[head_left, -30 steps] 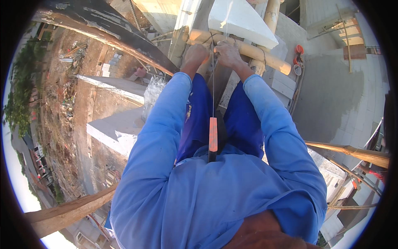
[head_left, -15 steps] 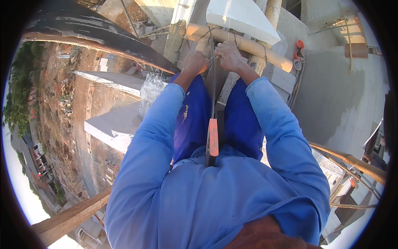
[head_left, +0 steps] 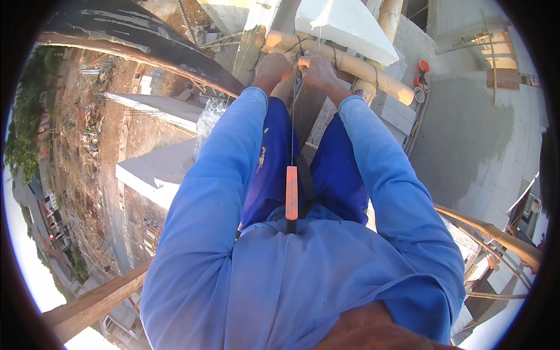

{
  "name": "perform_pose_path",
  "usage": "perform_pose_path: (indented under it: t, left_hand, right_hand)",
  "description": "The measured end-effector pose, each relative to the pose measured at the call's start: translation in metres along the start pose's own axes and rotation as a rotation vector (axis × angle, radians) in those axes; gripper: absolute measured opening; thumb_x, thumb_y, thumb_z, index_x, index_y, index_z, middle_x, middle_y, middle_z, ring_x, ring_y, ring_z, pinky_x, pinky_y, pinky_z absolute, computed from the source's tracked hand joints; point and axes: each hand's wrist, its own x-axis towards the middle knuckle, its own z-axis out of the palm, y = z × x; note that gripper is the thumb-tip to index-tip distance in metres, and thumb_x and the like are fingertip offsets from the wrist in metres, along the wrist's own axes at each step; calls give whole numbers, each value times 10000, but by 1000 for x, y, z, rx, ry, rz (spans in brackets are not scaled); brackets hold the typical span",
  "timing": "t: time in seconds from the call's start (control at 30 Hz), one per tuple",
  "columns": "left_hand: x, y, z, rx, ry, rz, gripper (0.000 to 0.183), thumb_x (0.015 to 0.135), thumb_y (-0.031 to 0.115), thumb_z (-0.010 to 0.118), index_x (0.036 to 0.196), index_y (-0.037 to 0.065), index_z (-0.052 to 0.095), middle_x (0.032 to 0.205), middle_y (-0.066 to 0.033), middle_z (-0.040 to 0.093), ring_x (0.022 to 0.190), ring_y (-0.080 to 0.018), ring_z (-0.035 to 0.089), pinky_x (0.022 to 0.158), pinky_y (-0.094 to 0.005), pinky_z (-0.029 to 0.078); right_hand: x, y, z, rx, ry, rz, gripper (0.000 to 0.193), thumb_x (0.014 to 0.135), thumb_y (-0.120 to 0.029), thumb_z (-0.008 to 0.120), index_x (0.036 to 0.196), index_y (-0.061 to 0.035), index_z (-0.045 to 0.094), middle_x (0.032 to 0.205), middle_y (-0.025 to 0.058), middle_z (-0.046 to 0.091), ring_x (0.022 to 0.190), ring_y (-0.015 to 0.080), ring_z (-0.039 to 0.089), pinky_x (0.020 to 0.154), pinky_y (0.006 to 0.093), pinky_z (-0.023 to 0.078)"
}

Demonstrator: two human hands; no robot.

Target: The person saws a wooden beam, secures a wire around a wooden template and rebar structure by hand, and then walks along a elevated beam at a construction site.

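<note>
Both my hands are closed, close together at the horizontal bamboo pole (head_left: 373, 74), over my knees. A thin pale string (head_left: 319, 41) runs up from my right hand (head_left: 318, 71), its fingers pinched on it. My left hand (head_left: 273, 73) is curled beside it at the pole's left part; what lies inside its fingers is hidden. Dark ties wrap the pole just beyond the hands. Between my thighs stands a slim tool with an orange-red handle (head_left: 291, 192). Its thin blade points toward my hands and is seen edge-on, so its kind is unclear.
Beyond the pole lies a white block (head_left: 347, 29). A dark beam (head_left: 140, 44) slants in at upper left, above ground far below. Pale slabs (head_left: 154, 169) jut out at left. Orange buckets (head_left: 422, 73) stand right, by a grey surface (head_left: 466, 134). Bamboo poles (head_left: 490, 230) cross lower right.
Both hands have shifted slightly farther from my body and stay close together. The orange-red handled tool has turned, so its blade looks thinner now.
</note>
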Motion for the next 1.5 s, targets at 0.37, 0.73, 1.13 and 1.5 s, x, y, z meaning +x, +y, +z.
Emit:
perform_pose_path:
  t: [0.37, 0.73, 1.13, 1.5]
  left_hand:
    - [19, -30, 28, 147, 39, 80, 264, 734, 168, 522, 889, 42, 695, 1003, -168, 647, 963, -331, 612, 828, -404, 481]
    - [-22, -6, 4, -113, -105, 35, 285, 756, 185, 527, 910, 6, 685, 982, -213, 641, 937, -352, 614, 813, -416, 481]
    - [-32, 3, -9, -243, 261, 65, 224, 794, 204, 520, 849, 66, 686, 895, -224, 642, 851, -388, 618, 768, -449, 478]
    - [-82, 42, -75, -693, 978, 271, 146, 823, 149, 565, 863, 33, 644, 777, -151, 649, 709, -293, 640, 638, -372, 492]
  right_hand:
    - [-4, -9, -2, -56, -54, -10, 107, 744, -134, 582, 800, -100, 666, 834, 58, 585, 934, 249, 536, 836, 439, 394]
    - [-26, 8, 4, -13, -18, -52, 76, 744, -103, 574, 760, -91, 647, 798, 68, 581, 893, 259, 541, 797, 395, 417]
    - [-23, -2, -30, 180, -34, -196, 92, 721, -89, 528, 705, -52, 610, 771, 77, 587, 869, 267, 542, 805, 375, 427]
    - [8, -85, -98, 346, 78, -96, 146, 810, -132, 546, 878, -38, 634, 818, 68, 567, 841, 202, 544, 762, 324, 427]
